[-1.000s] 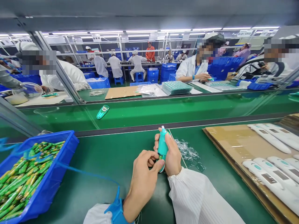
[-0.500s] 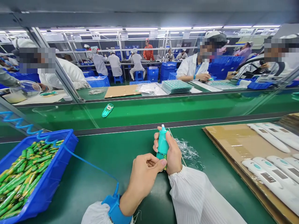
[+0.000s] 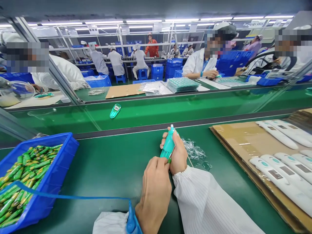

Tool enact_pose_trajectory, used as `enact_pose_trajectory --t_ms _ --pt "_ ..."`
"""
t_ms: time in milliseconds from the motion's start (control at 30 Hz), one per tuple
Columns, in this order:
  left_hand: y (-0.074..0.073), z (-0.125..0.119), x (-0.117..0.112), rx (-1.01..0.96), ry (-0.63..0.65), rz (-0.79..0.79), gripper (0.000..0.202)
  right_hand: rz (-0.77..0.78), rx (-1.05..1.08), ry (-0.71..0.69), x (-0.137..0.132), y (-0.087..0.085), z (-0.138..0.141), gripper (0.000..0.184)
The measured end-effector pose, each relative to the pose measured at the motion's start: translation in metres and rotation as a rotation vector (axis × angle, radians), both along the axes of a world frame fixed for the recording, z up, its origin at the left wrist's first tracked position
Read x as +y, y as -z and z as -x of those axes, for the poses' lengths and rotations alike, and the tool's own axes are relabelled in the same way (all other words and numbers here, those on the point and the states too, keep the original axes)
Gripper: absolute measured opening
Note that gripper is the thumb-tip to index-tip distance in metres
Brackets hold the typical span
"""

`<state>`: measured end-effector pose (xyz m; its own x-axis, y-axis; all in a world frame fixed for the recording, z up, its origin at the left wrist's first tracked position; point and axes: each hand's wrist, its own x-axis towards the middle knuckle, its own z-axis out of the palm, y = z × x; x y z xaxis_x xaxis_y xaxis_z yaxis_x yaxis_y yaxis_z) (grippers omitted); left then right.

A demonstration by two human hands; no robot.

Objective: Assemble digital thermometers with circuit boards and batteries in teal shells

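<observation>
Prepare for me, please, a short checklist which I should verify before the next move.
1. Teal housing held by the right grip: ok.
2. Left grip at the housing's near end: ok.
3. Green piece there fully seated: cannot tell, mostly hidden.
4. Blue cord clear of the housing: ok, it runs left from the wrist.
5. White devices apart from both grips: ok, on cardboard at right.

There is one held teal device point(image 3: 168, 145), one battery tray point(image 3: 56, 169)
</observation>
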<state>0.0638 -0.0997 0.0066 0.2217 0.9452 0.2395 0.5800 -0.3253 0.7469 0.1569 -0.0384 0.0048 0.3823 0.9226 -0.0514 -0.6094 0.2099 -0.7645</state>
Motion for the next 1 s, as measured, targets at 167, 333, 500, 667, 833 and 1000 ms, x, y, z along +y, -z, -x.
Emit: enact_pose_trajectory --t_ms 167,333,500,667,833,1000 --pt "0.008 -0.002 -0.002 0.368 -0.042 -0.219 0.018 0.049 0.086 -0.002 -0.001 -0.001 0.002 0.048" --pt "0.005 -0.003 0.000 0.458 0.010 -0.340 0.023 0.191 0.338 -0.046 0.000 -0.005 -0.003 0.030" --pt "0.002 0.002 0.010 0.435 0.026 -0.492 0.036 0.210 0.487 -0.110 0.003 -0.008 -0.007 0.023" --pt "-0.004 0.006 0.019 0.394 -0.041 -0.542 0.034 0.221 0.603 -0.217 0.001 -0.012 -0.011 0.023" --pt "-0.007 0.009 0.025 0.490 0.060 -0.542 0.039 0.283 0.557 -0.246 -0.002 -0.011 -0.009 0.024" --pt "-0.007 0.011 0.021 0.326 0.081 -0.466 0.022 0.188 0.454 -0.232 -0.001 -0.010 -0.005 0.023"
